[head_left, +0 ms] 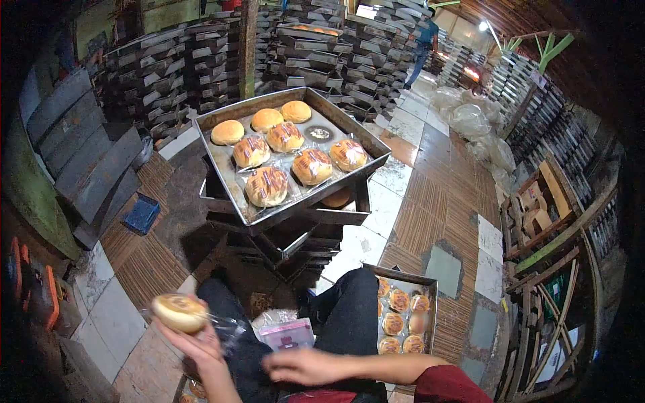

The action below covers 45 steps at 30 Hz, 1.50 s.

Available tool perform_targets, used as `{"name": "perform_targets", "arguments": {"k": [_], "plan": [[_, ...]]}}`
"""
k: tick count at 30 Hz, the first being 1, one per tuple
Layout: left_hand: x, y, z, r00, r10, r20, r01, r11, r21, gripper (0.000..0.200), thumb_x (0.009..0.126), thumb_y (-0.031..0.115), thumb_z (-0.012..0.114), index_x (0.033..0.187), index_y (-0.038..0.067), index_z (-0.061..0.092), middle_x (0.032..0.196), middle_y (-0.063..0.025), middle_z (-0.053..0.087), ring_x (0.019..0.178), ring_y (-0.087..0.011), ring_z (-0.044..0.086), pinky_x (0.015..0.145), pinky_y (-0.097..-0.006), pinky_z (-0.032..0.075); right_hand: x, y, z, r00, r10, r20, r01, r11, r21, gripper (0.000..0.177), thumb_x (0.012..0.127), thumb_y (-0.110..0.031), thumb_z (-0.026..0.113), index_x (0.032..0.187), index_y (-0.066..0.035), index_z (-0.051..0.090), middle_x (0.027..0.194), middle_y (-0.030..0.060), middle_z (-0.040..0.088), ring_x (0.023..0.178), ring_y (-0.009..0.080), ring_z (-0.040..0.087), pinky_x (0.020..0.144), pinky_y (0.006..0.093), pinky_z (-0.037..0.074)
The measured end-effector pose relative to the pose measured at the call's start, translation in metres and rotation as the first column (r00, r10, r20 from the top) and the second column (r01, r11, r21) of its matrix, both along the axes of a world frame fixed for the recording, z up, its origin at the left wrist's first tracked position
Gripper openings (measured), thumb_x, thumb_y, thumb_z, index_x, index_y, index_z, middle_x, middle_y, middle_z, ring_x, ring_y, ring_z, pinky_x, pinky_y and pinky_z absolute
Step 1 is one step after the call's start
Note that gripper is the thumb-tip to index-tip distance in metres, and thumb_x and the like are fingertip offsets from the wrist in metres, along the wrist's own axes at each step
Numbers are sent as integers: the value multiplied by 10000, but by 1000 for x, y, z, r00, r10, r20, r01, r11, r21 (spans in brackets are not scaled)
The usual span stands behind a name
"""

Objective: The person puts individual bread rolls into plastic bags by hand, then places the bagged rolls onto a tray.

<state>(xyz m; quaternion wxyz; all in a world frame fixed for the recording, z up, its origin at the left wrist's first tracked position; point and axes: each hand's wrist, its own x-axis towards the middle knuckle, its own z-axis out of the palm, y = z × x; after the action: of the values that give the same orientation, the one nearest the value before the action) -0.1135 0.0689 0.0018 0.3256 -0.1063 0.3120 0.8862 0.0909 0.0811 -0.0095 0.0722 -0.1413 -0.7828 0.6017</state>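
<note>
My left hand (199, 346), at the lower left, is closed around a round bun (180, 312) with a browned top. Clear plastic film (230, 334) shows beside that bun, next to my leg. My right hand (304, 367), smeared by motion, is over my lap just below a pack of bags with pink print (287, 334). In front of my knees, a metal tray (319, 191) carries several buns; the nearer ones are in clear printed wrappers, and the three plain golden buns (267, 119) at the back look unwrapped.
The tray rests on crossed dark trays (289, 248). A tray of buns (433, 302) lies on the floor by my right leg. Tall tray stacks (309, 67) line the back, where a person (422, 50) stands. Clear plastic sacks (470, 119) and a wooden crate (537, 208) are at right.
</note>
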Motion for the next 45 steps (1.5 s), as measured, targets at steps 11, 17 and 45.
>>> {"name": "perform_targets", "arguments": {"k": [11, 17, 45], "plan": [[21, -10, 0, 982, -153, 109, 159, 986, -46, 540, 840, 543, 435, 1198, 139, 468, 1152, -85, 515, 971, -274, 543, 759, -432, 493, -26, 28, -10, 994, -18, -111, 84, 773, 629, 159, 832, -126, 488, 910, 5, 441, 799, 126, 526, 852, 265, 559, 738, 363, 444], [15, -6, -19, 958, -267, 102, 262, 963, 55, 482, 843, 520, 451, 1118, 127, 497, 1003, -76, 551, 887, -244, 560, 708, -389, 498, -26, 12, -15, 990, -137, -28, 125, 772, 623, 167, 798, -118, 473, 872, 18, 410, 766, 167, 514, 690, 362, 567, 635, 440, 454], [19, -81, -67, 362, -727, -584, 22, 632, -774, 152, 886, 135, 519, 890, -5, 577, 844, -66, 588, 798, -159, 531, 714, -280, 440, -58, -20, -64, 744, -637, -203, 667, 729, 155, 256, 873, -173, 529, 1059, -10, 592, 920, 136, 579, 843, 258, 569, 778, 319, 435]]}}
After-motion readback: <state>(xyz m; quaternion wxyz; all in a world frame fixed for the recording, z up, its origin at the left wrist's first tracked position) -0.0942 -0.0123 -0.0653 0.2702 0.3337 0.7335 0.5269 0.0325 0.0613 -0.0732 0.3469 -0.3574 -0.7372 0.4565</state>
